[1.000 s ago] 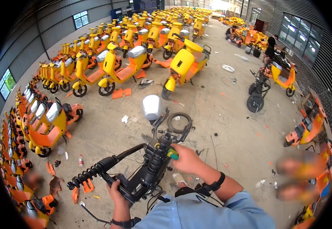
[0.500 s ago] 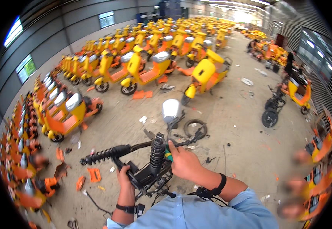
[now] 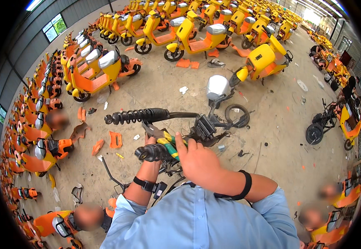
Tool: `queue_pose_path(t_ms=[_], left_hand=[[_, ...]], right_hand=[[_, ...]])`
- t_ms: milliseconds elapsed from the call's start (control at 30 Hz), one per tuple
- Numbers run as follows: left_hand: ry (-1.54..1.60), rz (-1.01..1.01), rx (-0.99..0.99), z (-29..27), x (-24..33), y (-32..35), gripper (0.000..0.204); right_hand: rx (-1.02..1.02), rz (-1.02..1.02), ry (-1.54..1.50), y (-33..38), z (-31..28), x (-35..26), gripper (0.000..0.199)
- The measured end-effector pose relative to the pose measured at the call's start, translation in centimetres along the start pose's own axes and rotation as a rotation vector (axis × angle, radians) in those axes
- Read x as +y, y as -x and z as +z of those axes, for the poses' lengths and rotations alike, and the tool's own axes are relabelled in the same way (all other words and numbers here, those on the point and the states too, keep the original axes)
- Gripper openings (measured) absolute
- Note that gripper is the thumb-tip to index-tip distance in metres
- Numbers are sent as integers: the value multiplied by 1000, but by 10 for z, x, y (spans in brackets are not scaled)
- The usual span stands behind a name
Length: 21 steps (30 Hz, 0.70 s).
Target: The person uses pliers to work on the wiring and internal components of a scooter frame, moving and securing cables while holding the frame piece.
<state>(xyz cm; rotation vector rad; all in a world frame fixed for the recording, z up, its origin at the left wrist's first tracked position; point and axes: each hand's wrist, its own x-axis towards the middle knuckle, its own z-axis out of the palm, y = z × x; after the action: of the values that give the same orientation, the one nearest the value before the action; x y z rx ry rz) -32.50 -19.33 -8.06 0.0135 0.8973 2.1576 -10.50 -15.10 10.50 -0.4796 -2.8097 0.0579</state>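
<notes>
My right hand (image 3: 201, 162) is closed around the green-and-yellow handles of a pair of pliers (image 3: 170, 147). Their dark jaws point up and left, close to a black scooter frame (image 3: 180, 114). A long shock absorber with a coil spring (image 3: 141, 115) lies across the frame's far left side. A second shock absorber (image 3: 152, 152) points toward me, nearly end-on. Between the two, my left hand (image 3: 149, 141) is at the frame, its fingers mostly hidden by the pliers and the nearer shock absorber. A black box-like part (image 3: 205, 127) sits on the frame's right.
Beyond the frame are a silver-grey seat (image 3: 218, 87) and a loose tyre (image 3: 236, 115). Orange plastic pieces (image 3: 115, 140) litter the floor on the left. Rows of yellow-and-orange scooters (image 3: 197, 39) stand ahead and left. A partly stripped scooter (image 3: 315, 133) stands right.
The frame has turned, so the nearer shock absorber, upright before, now points toward me. The pliers, mostly hidden before, now show plainly over the frame. My view has shifted down and left.
</notes>
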Motion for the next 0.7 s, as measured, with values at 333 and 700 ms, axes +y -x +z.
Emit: queue_pose_path(t_ms=[333,700], left_hand=[[-1235,710,-377,44,30,73,31],[-386,-122,2,-6,1,12,24]], right_hand=[[69,-36,-45,5,20,-24,67],[14,179,-540,4,-4,-14,69]])
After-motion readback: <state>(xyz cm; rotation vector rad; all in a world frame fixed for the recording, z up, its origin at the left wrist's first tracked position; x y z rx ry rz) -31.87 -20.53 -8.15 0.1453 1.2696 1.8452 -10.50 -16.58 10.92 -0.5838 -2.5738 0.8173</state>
